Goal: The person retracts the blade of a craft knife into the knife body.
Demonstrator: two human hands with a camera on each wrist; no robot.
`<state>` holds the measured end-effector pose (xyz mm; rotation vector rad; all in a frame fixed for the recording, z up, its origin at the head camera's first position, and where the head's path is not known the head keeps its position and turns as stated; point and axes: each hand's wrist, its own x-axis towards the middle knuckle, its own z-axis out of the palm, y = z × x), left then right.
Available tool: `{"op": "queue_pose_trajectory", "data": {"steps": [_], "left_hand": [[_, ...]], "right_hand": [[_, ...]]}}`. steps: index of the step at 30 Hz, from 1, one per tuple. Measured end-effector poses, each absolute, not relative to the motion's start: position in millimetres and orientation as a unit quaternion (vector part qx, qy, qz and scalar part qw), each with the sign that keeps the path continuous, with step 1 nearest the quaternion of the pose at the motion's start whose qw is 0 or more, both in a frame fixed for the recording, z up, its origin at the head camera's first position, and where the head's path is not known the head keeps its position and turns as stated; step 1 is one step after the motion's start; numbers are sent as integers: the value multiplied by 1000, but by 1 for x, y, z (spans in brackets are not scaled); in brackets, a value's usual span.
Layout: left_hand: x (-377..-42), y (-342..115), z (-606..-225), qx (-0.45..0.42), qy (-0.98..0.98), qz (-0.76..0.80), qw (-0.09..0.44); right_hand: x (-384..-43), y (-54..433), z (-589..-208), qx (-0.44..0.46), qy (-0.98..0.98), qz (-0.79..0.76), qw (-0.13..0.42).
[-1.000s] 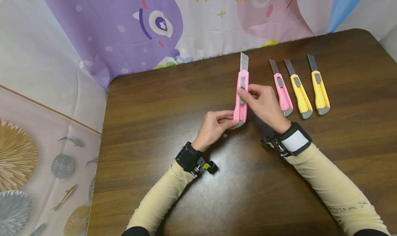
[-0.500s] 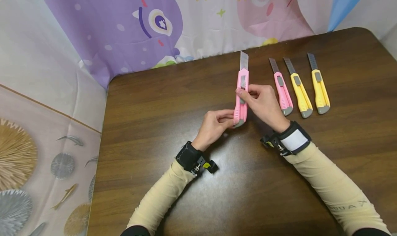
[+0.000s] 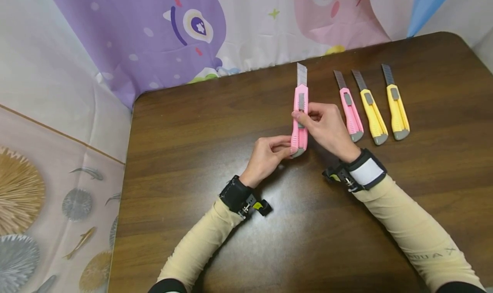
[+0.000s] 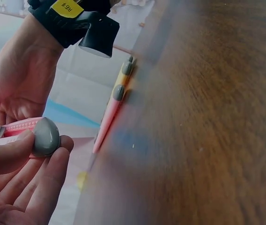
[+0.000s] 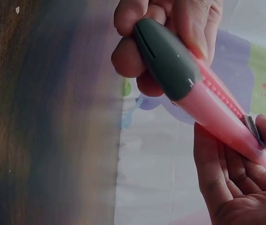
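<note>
Both hands hold one pink utility knife (image 3: 300, 137) above the table, its blade (image 3: 302, 75) extended and aimed away from me. My left hand (image 3: 265, 158) pinches the grey end cap (image 4: 46, 137) between thumb and fingers. Further up the handle, my right hand (image 3: 327, 126) grips the body, its thumb on the grey slider (image 5: 253, 131). To the right of that hand lie a second pink utility knife (image 3: 351, 115) and two yellow utility knives, one in the middle (image 3: 373, 117) and one at the far right (image 3: 398, 113), all with blades out.
The brown wooden table (image 3: 185, 156) reaches back to a printed cloth (image 3: 262, 32) hanging along its far edge. At the left hangs another patterned cloth (image 3: 57, 190). Each wrist wears a black strap with a camera, such as the left wrist camera (image 3: 262, 206).
The hands and the pink knife hold nearly the same pose throughout. The whole head view shifts very slightly; the three knives on the table stay put.
</note>
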<state>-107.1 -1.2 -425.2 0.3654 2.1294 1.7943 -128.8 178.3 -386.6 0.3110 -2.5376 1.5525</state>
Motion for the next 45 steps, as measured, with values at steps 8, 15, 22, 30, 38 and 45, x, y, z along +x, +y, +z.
{"op": "queue_pose_trajectory", "data": {"steps": [8, 15, 22, 30, 38, 45], "left_hand": [[-106, -2, -426, 126, 759, 617, 168], [-107, -2, -425, 130, 759, 615, 170], [-107, -1, -426, 134, 753, 621, 172], [-107, -1, -426, 133, 743, 631, 179], [-109, -2, -425, 130, 737, 638, 178], [-110, -4, -424, 133, 746, 632, 164]], "right_hand": [[-130, 179, -388, 109, -845, 519, 71], [-130, 179, -386, 109, -846, 517, 67], [-129, 179, -385, 108, -849, 514, 62], [-129, 179, -386, 106, -853, 508, 58], [-128, 177, -387, 103, -858, 498, 73], [-129, 176, -387, 100, -846, 519, 70]]}}
